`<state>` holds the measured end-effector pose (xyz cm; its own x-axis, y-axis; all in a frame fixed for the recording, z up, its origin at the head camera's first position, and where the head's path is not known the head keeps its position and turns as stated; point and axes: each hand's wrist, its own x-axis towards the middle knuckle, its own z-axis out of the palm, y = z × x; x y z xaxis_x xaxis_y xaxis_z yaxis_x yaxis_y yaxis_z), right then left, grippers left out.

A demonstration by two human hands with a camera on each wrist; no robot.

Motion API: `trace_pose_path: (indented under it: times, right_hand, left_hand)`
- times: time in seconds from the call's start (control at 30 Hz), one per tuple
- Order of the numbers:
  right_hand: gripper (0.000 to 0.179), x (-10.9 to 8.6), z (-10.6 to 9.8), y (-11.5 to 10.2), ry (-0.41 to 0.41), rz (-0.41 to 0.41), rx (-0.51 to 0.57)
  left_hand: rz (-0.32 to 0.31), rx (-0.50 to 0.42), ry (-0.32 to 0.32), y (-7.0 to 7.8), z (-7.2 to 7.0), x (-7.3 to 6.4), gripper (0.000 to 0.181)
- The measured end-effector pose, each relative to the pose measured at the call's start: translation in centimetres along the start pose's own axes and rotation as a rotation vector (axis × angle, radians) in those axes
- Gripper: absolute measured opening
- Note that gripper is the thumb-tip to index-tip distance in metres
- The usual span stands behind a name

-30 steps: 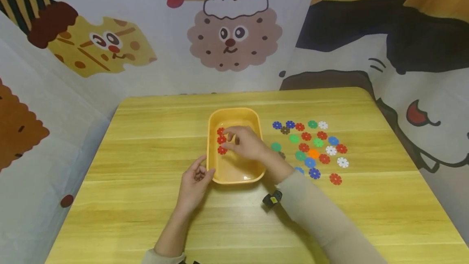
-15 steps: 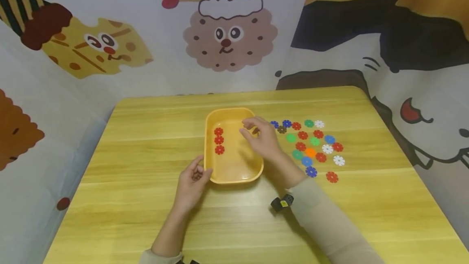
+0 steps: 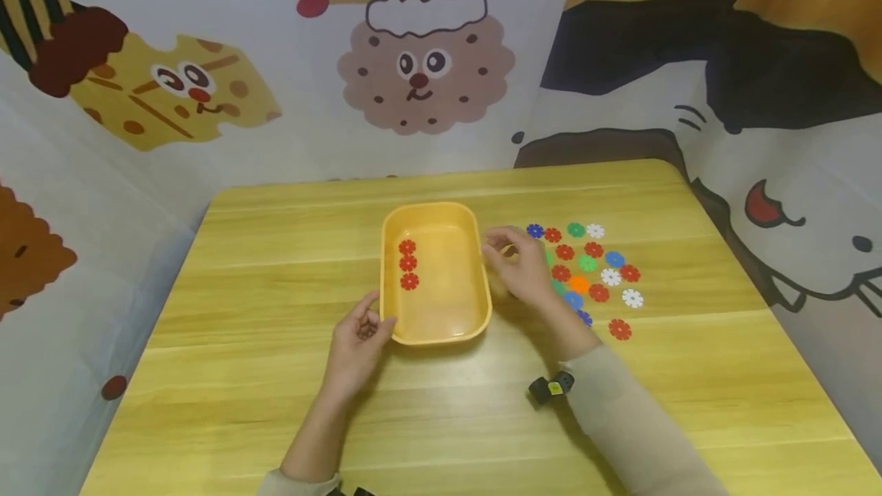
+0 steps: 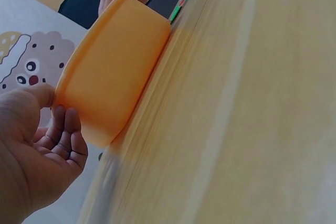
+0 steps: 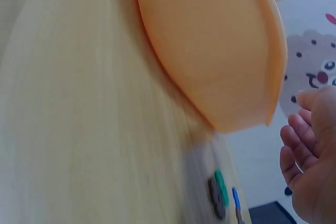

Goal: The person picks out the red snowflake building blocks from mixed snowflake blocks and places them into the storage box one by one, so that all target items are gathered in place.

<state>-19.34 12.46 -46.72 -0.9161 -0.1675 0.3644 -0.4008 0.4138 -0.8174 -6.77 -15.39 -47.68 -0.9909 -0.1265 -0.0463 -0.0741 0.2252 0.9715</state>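
A yellow plastic tray (image 3: 451,282) with raised sides stands on the wooden table. Inside it, three red snowflake discs (image 3: 408,262) lie in a column along the left. My left hand (image 3: 354,350) pinches the tray's rim at the near left corner; in the left wrist view the thumb is at the rim and the fingertips are against the outer wall. Just past the tray's right side hovers my right hand (image 3: 527,270), its fingers loosely bent with nothing between them. It hides some of the discs on the table behind it.
Right of the tray, several loose snowflake discs lie spread on the table (image 3: 441,419): red, white, blue, green and an orange disc (image 3: 579,284). A green disc (image 5: 221,187) shows low in the right wrist view. A cartoon-printed cloth (image 3: 276,144) hangs behind the table.
My right hand has drawn back from over the red discs, out across the tray's right rim toward the loose discs. The left hand keeps its hold on the tray.
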Motion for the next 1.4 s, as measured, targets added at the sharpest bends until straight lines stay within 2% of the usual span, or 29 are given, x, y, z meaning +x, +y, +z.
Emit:
trace_pose_path:
  times: [0.2, 0.47, 0.6, 0.77, 0.93, 1.4]
  right_hand:
    - [0.026, -0.5, -2.0, 1.5, 0.017, 0.029, -0.038]
    - [0.025, -1.0, -5.1, 3.6, -0.002, 0.053, -0.170]
    - [0.029, -1.3, -7.0, 4.7, -0.050, 0.143, -0.248]
    - [0.032, -1.6, -9.1, 5.7, -0.156, 0.231, -0.318]
    - [0.033, -2.0, -10.2, 6.2, -0.243, 0.259, -0.298]
    - [0.038, -2.3, -11.5, 6.3, -0.368, 0.339, -0.350]
  left_hand:
    - [-0.007, 0.010, -0.008, 0.2, 0.0, 0.0, 0.058]
    - [0.004, 0.010, -0.010, 0.1, 0.0, 0.0, 0.055]
    - [0.008, 0.011, -0.012, 0.1, 0.0, -0.1, 0.055]
    - [0.002, 0.005, -0.019, 0.1, -0.1, -0.1, 0.055]
    - [0.004, 0.004, -0.019, 0.2, -0.1, -0.1, 0.055]
    - [0.012, -0.007, -0.021, 0.2, -0.1, -0.1, 0.055]
